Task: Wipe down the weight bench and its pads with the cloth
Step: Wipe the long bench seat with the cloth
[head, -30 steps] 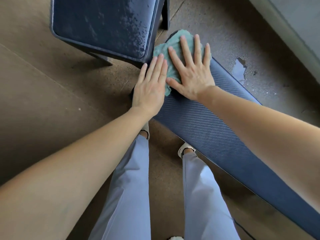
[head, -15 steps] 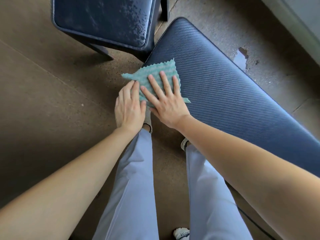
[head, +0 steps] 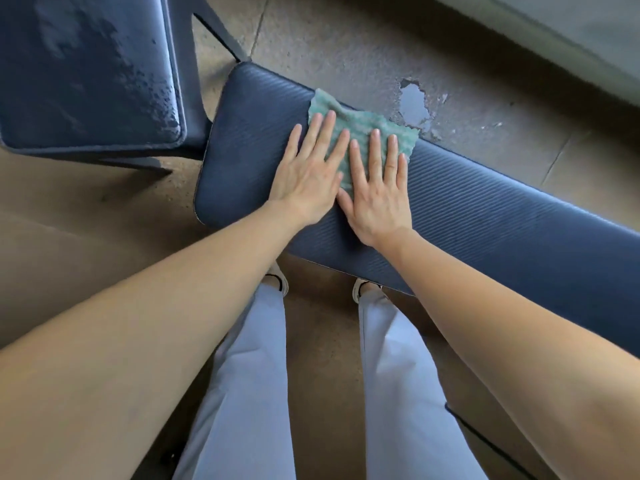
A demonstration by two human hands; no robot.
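A long dark blue ribbed bench pad (head: 485,220) runs from centre to the right edge. A green cloth (head: 360,124) lies flat on it near its far edge. My left hand (head: 308,178) and my right hand (head: 377,188) lie side by side, palms down, fingers spread, pressing on the cloth. Neither hand curls around it. A second dark blue pad (head: 86,71), with worn, flaking patches, sits at the upper left, close to the long pad's end.
The floor is brown concrete with a peeled patch (head: 414,105) just behind the bench. A grey ledge (head: 571,32) crosses the upper right. My legs in light trousers and white shoes stand at the bench's near edge. Dark frame legs (head: 214,32) show between the pads.
Both hands and the cloth have slid from the near edge of the long pad across to its far edge, a little further right along it. The view has shifted too.
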